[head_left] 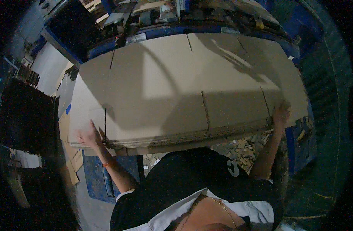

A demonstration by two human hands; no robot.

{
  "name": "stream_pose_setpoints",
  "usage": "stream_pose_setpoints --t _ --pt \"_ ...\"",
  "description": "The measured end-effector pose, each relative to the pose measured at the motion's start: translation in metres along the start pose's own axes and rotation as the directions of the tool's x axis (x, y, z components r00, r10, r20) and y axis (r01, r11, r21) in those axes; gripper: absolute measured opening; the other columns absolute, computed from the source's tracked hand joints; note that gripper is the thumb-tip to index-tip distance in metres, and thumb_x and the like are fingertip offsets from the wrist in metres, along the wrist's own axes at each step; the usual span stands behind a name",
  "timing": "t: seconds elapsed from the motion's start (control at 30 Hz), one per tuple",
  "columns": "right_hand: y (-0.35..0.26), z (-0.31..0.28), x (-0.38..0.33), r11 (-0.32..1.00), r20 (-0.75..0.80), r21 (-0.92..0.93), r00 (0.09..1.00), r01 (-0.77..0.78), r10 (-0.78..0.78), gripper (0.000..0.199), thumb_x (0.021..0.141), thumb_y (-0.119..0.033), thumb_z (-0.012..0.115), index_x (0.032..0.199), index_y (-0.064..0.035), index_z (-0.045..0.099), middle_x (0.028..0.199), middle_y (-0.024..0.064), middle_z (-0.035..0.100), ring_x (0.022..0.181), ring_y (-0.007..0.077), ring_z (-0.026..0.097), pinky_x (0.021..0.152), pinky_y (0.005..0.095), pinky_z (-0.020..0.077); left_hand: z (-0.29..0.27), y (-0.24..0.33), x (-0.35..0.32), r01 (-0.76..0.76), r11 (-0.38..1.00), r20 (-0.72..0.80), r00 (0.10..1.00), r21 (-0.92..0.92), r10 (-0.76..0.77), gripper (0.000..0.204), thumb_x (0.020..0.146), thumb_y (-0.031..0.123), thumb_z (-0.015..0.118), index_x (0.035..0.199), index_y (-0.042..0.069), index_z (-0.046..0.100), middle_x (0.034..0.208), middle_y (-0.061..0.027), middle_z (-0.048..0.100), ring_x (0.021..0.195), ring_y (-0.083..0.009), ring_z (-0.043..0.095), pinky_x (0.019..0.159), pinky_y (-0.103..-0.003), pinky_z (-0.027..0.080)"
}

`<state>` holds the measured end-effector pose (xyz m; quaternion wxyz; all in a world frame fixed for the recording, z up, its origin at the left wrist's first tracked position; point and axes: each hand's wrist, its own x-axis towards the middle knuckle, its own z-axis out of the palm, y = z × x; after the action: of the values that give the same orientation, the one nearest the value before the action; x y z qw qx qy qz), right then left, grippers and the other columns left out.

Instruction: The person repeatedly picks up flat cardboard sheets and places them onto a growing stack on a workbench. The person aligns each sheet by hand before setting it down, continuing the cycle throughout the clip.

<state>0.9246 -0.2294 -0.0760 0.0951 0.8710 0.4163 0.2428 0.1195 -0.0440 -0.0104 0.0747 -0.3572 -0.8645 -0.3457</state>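
Observation:
A broad stack of brown cardboard box blanks (165, 84) with dark slots cut into its long edges lies in front of me. Its layered near edge faces my body. At the stack's near left corner rests my left hand (89, 136), its thumb and fingers spread over the top sheet. My right hand (281, 112) touches the near right end of the stack. Its fingers are dim and smeared, so their grip does not show clearly. Shadows fall across the top sheet.
Blue machinery (72, 32) with rollers and metal parts stands beyond the stack. Below its near edge, many small cardboard scraps (244, 152) are piled. A blue panel (93, 177) lies low on the left, near loose cardboard pieces (74, 159). Dark stacks (28, 115) stand farther left.

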Motion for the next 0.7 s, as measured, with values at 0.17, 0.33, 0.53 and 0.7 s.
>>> stream_pose_setpoints --t 0.17,0.33,0.53,0.7 --pt "-0.017 -0.014 0.016 0.937 -0.067 0.251 0.961 -0.243 0.267 0.048 0.092 -0.039 0.046 0.137 -0.0203 0.040 0.146 0.0092 0.032 0.134 0.0351 0.029 0.104 0.0578 0.0237 -0.015 0.046 0.007 0.087 0.987 -0.026 0.995 -0.134 -0.092 0.087 0.080 0.052 0.062 0.136 -0.008 0.031 0.133 -0.0300 0.039 0.122 -0.0442 0.039 0.097 -0.049 0.035" --pt "-0.020 -0.085 0.033 0.488 -0.192 0.850 0.747 -0.197 0.637 0.054 0.091 -0.039 0.049 0.137 -0.0120 0.041 0.141 0.0184 0.037 0.133 0.0393 0.028 0.108 0.0496 0.0241 -0.020 0.039 0.011 -0.057 0.794 -0.249 0.961 -0.606 -0.120 0.077 0.084 0.042 0.059 0.134 -0.011 0.032 0.129 -0.0347 0.039 0.114 -0.0426 0.047 0.098 -0.047 0.036" --pt "0.007 -0.187 0.066 0.731 -0.179 0.660 0.907 -0.176 0.380 0.051 0.090 -0.037 0.054 0.137 -0.0205 0.042 0.135 0.0150 0.047 0.125 0.0355 0.043 0.103 0.0455 0.0332 -0.045 0.018 0.084 -0.230 0.725 -0.150 0.973 -0.649 0.174 0.076 0.085 0.046 0.055 0.135 -0.007 0.034 0.126 -0.0358 0.042 0.109 -0.0426 0.051 0.093 -0.045 0.041" --pt "0.024 -0.228 0.083 0.775 -0.260 0.632 0.947 0.018 0.190 0.056 0.085 -0.030 0.063 0.136 -0.0191 0.041 0.115 0.0145 0.061 0.093 0.0267 0.060 0.084 0.0367 0.0468 -0.057 0.010 0.112 -0.394 0.897 0.185 0.914 0.201 0.360 0.084 0.080 0.065 0.051 0.136 0.003 0.040 0.107 -0.0322 0.055 0.100 -0.0396 0.057 0.087 -0.044 0.043"
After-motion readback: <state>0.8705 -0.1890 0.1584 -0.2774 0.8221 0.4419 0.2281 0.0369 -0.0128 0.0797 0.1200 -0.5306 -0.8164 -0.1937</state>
